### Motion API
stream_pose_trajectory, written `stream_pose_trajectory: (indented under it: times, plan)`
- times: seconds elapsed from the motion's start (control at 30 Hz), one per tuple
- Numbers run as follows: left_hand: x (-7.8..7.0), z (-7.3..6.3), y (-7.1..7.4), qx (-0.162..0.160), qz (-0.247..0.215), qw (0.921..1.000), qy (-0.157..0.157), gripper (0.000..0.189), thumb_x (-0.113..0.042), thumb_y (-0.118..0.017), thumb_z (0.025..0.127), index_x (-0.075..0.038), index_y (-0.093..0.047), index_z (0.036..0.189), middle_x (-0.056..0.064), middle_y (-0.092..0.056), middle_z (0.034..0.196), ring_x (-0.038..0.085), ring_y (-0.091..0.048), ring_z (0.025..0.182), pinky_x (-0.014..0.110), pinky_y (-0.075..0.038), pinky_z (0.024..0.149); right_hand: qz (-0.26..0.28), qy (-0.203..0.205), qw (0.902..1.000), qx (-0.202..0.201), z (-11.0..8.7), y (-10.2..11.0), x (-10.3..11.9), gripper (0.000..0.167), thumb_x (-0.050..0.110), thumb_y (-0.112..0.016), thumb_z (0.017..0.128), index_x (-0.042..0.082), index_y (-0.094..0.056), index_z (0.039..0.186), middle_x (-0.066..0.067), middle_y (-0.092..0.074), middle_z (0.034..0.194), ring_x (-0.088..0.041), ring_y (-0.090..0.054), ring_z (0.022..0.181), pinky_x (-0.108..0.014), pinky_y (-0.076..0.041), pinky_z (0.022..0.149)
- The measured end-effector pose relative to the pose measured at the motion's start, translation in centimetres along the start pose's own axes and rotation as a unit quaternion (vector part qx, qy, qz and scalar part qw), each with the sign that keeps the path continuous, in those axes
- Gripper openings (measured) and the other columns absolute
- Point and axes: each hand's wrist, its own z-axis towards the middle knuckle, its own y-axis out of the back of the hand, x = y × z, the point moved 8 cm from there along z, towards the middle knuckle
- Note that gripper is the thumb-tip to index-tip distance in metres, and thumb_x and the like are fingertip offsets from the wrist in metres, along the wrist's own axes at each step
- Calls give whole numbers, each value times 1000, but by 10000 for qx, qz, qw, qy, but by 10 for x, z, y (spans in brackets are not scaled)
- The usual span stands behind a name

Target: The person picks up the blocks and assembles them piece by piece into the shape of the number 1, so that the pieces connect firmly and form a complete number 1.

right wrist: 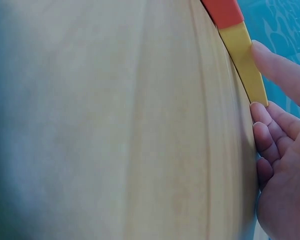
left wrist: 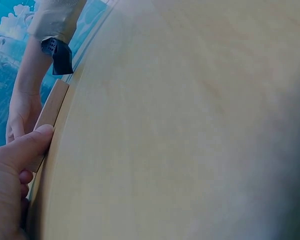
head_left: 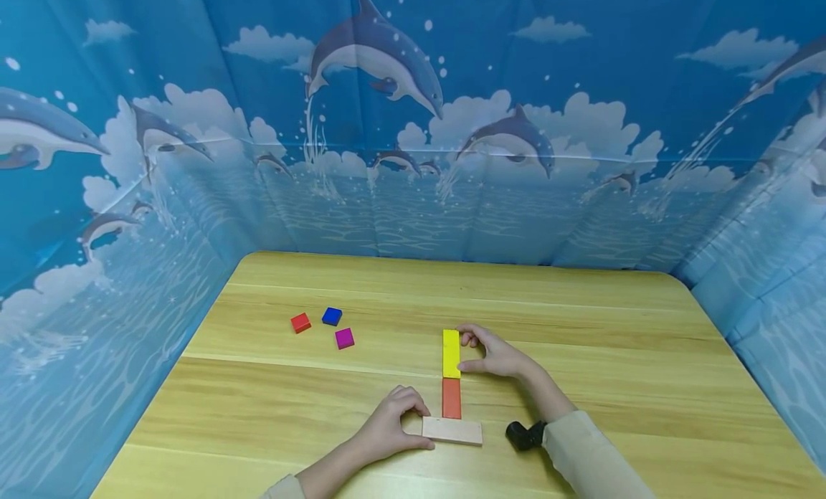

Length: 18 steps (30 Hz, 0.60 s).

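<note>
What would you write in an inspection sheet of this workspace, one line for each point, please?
Surface: wood-grain tabletop, far corners rounded.
Job's things: plain wooden block lies crosswise nearest the wearer; orange-red block, then yellow block, extend away from it.
Clutter: small red block, blue block and magenta block, separate, at left; black device at the right cuff.
Hands: left hand pinches the plain wooden block's left end; right hand touches the yellow block.
Cables: nothing seen.
Surroundings: blue dolphin-print curtain.
</note>
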Motion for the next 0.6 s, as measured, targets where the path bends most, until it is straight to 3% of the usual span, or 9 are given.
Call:
stream_pose_trajectory:
  times: [0.6]
  plan:
    - [0, 0, 0, 18, 83, 10000, 30, 34, -31, -82, 64, -19, -60, 87, -14, -55, 85, 4, -46, 85, 20, -42, 77, -268, 62, 9996, 10, -1, -2, -2, 62, 9, -68, 82, -11, -34, 130, -21, -45, 107, -31, -39, 99, -37, -32, 86]
